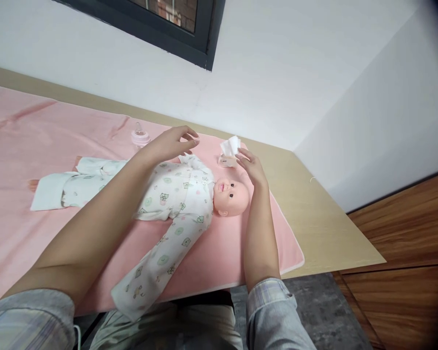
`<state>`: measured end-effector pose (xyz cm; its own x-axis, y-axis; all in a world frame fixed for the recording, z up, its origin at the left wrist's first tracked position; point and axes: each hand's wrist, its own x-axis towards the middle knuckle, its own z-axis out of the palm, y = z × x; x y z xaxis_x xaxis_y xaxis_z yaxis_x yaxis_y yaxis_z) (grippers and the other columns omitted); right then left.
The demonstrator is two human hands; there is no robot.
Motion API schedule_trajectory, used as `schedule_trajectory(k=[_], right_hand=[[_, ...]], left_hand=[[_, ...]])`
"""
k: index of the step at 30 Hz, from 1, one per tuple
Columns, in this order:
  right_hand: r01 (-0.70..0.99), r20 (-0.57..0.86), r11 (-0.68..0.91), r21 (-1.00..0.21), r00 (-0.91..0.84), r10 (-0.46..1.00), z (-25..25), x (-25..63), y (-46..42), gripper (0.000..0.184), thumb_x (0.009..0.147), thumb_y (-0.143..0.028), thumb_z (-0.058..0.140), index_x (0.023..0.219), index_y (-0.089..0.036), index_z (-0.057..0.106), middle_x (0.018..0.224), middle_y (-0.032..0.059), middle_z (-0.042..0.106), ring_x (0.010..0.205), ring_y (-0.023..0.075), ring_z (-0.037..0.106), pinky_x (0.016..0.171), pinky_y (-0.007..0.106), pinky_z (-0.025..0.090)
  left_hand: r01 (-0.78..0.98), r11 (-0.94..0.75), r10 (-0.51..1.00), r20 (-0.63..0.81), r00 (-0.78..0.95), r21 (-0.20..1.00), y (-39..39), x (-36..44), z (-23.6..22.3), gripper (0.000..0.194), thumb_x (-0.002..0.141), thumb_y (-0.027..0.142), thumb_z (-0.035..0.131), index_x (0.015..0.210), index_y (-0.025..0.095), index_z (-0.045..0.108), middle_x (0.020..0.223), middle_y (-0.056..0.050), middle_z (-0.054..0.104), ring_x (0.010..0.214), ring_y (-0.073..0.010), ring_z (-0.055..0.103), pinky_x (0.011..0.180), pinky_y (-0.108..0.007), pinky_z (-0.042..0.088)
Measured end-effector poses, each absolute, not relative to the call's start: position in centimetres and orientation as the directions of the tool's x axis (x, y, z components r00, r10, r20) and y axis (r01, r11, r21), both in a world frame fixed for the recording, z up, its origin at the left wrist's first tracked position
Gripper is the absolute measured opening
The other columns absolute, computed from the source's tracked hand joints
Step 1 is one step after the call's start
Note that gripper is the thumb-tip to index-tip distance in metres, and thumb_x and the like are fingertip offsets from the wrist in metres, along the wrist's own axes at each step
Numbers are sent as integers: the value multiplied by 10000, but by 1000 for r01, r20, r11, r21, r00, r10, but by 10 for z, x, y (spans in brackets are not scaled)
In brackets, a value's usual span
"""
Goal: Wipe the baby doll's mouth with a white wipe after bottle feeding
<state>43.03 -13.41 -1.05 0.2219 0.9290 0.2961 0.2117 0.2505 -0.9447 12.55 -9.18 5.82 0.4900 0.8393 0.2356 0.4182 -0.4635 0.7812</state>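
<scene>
A baby doll in white pajamas with small printed animals lies on its back, head to the right. My left hand hovers over the doll's far arm, fingers loosely curved and apart, with nothing in them. Beyond the doll's head, my right hand is at a small tissue pack. A white tissue sticks up from the pack. The fingers of my right hand are spread beside the tissue's right edge; whether they touch it I cannot tell.
A pink baby bottle with a clear teat is behind the doll's legs. The pink mat lies on a light wooden table. A white wall and a dark window frame rise behind; wood-grain drawers stand at the right.
</scene>
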Motion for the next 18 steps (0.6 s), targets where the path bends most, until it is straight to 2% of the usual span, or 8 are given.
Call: schedule_trajectory(k=[2, 6, 12, 18], right_hand=[[89, 262, 248, -965, 259, 929, -22, 431, -129, 509, 726, -398, 771, 1198, -225, 693, 1495, 61, 539, 1354, 232, 546, 1169, 398, 427], [-120, 204, 237, -964, 241, 949, -33, 423, -122, 511, 679, -345, 811, 1163, -234, 690, 1357, 47, 652, 1331, 212, 578, 1185, 372, 416], [-241, 237, 262, -935, 127, 963, -34, 416, -116, 436, 715, -297, 783, 1139, -249, 691, 1334, 30, 667, 1371, 199, 546, 1201, 376, 403], [-400, 112, 167, -901, 158, 981, -57, 425, -114, 451, 719, -246, 785, 1150, -237, 653, 1202, 57, 725, 1301, 206, 608, 1169, 420, 446]], left_hand=[[412, -461, 842, 240, 484, 786, -91, 124, 59, 372, 844, 445, 653, 1142, 221, 643, 1288, -80, 640, 856, -267, 733, 744, -361, 579], [376, -462, 844, 267, 465, 803, -88, 119, 61, 354, 835, 435, 661, 1106, 208, 659, 1259, -88, 653, 860, -264, 733, 757, -355, 572], [367, -451, 855, 277, 437, 814, -92, 111, 69, 316, 832, 414, 674, 1069, 205, 681, 1228, -88, 660, 888, -279, 725, 789, -370, 567], [357, -458, 853, 289, 435, 814, -92, 106, 71, 313, 834, 416, 677, 1073, 214, 688, 1222, -86, 663, 911, -286, 724, 826, -391, 568]])
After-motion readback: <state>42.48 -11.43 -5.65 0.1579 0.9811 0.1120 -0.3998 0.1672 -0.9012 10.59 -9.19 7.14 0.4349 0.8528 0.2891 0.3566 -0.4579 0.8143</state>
